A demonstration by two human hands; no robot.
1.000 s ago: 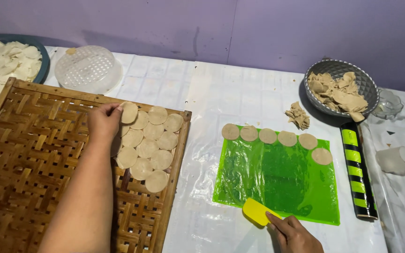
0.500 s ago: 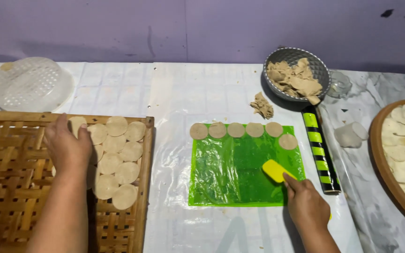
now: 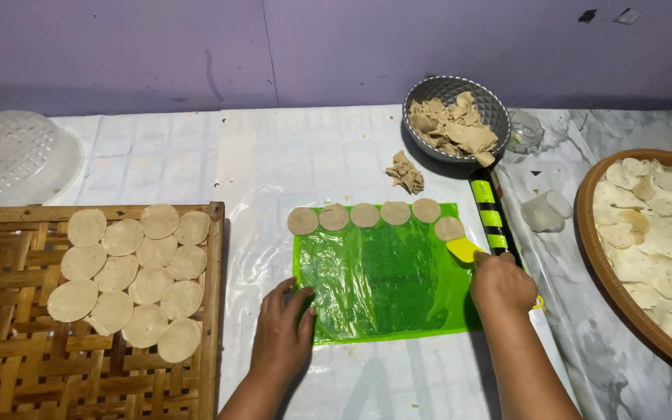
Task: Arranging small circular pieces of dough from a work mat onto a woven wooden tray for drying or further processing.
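The left hand lies flat with its fingers spread on the near left corner of the green plastic sheet, pinning it to the desk; its grip holds nothing. The right hand is closed around a yellow scraper, whose blade sits on the sheet's right edge just beside the lowest dough round. Five more dough rounds lie in a row along the far edge of the sheet, running left to right, with that sixth one dropping down at the right end. The step in hand looks like lifting the flattened rounds off the sheet, starting at the right. The next move would call for sliding the scraper's edge flat under the nearest round while the left hand keeps the sheet from creeping. The scraper's long axis runs from the right hand up and to the left, its blade pointing toward the rounds. The sheet's long side lies left to right across the desk. To the left, a woven bamboo tray carries a cluster of finished rounds. A grey bowl of dough scraps stands beyond the sheet, and a striped roller lies along its right side.
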